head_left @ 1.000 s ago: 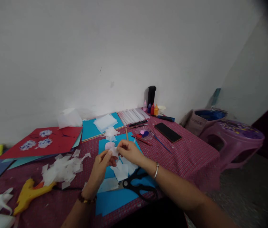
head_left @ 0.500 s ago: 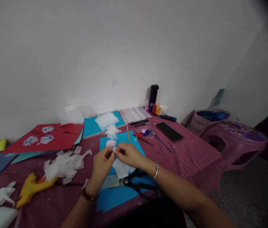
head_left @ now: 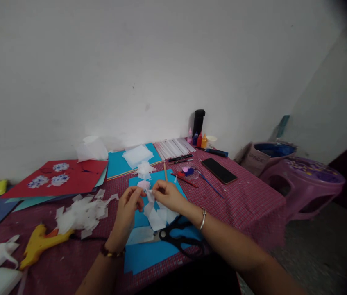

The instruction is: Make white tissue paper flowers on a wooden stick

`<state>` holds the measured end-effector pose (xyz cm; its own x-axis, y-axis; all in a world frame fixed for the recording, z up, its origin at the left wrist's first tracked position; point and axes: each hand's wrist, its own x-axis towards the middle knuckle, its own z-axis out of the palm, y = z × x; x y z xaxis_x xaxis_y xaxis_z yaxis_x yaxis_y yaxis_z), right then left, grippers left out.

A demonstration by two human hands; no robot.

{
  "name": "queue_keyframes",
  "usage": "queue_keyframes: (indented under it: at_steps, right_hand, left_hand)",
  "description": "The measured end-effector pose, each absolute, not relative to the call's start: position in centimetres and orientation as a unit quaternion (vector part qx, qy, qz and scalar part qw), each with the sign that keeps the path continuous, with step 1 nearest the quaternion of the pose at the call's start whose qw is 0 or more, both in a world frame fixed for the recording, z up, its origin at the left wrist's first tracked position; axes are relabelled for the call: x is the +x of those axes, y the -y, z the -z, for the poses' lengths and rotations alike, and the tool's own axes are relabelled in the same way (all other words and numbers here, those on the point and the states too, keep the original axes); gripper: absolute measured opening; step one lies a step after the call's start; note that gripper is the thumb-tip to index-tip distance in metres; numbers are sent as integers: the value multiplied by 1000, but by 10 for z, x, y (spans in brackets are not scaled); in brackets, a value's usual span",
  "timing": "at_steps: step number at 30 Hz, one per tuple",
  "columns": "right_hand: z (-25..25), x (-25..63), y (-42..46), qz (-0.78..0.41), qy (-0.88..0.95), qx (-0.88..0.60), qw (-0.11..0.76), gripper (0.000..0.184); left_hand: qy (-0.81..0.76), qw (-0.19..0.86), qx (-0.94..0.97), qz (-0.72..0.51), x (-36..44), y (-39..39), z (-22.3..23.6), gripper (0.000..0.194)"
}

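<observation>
Over the blue sheet (head_left: 148, 258), my right hand (head_left: 171, 197) pinches a thin strip of white tissue paper (head_left: 150, 197). My left hand (head_left: 129, 205) is just to its left, its fingers bent and slightly apart with nothing visible in them. Beyond the fingertips sits a small pale pink tissue puff (head_left: 144, 185), partly covered by the hands. White tissue pieces (head_left: 157, 220) lie under my hands. Black-handled scissors (head_left: 181, 239) rest closer to me, their blades partly under paper. A heap of torn white tissue (head_left: 82, 213) is to the left.
A yellow glue gun (head_left: 39, 246) lies at the left front. Behind it is a red sheet (head_left: 81, 174) with tissue flowers. On the right are a phone (head_left: 219, 170), a blue paintbrush (head_left: 210, 185), a red pencil (head_left: 185, 180) and paint bottles (head_left: 199, 140). A pink stool (head_left: 308, 180) stands beyond the table.
My hands were together, fingertips meeting at a bit of tissue. Now my left hand has drawn back left and its fingers have loosened, while my right hand keeps the tissue strip.
</observation>
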<state>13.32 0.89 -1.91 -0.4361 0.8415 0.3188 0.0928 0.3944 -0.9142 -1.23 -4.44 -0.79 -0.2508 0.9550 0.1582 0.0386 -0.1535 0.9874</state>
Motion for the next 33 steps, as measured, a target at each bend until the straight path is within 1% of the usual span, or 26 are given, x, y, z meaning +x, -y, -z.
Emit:
queue_keyframes:
  at_steps: [3, 6, 8, 10, 14, 18, 22, 27, 29, 30, 33]
  right_hand:
    - [19, 133, -9, -457, 720, -319, 413, 9]
    - [19, 133, -8, -458, 721, -315, 414, 9]
    - [19, 133, -9, -443, 727, -317, 417, 9]
    - [19, 133, -8, -418, 741, -321, 417, 10]
    - [17, 134, -5, -343, 784, -323, 404, 9]
    - [16, 135, -1, -287, 815, -321, 387, 8]
    - [15, 134, 0, -267, 826, -321, 379, 9]
    - [15, 135, 1, -266, 828, -323, 373, 10]
    - [16, 134, 2, -279, 825, -324, 370, 3]
    - [16, 134, 2, -287, 823, -322, 369, 5]
    - [20, 132, 3, -295, 828, -312, 360, 29]
  left_hand:
    - [-541, 399, 462, -579, -12, 41, 11, 22]
    - [-554, 390, 483, -554, -12, 39, 14, 27]
    - [-554, 373, 505, -546, -13, 39, 16, 33]
    - [-549, 356, 517, -551, -14, 39, 19, 35]
    - [-565, 292, 527, -565, -16, 38, 22, 29]
    - [-610, 214, 547, -532, -13, 38, 20, 8]
    - [-658, 146, 580, -458, -12, 41, 16, 9]
    - [-668, 144, 566, -461, -14, 43, 18, 14]
    - [-664, 140, 574, -458, -14, 43, 19, 15]
    - [-664, 133, 578, -455, -13, 43, 19, 15]
    - [-667, 112, 590, -441, -12, 44, 18, 17]
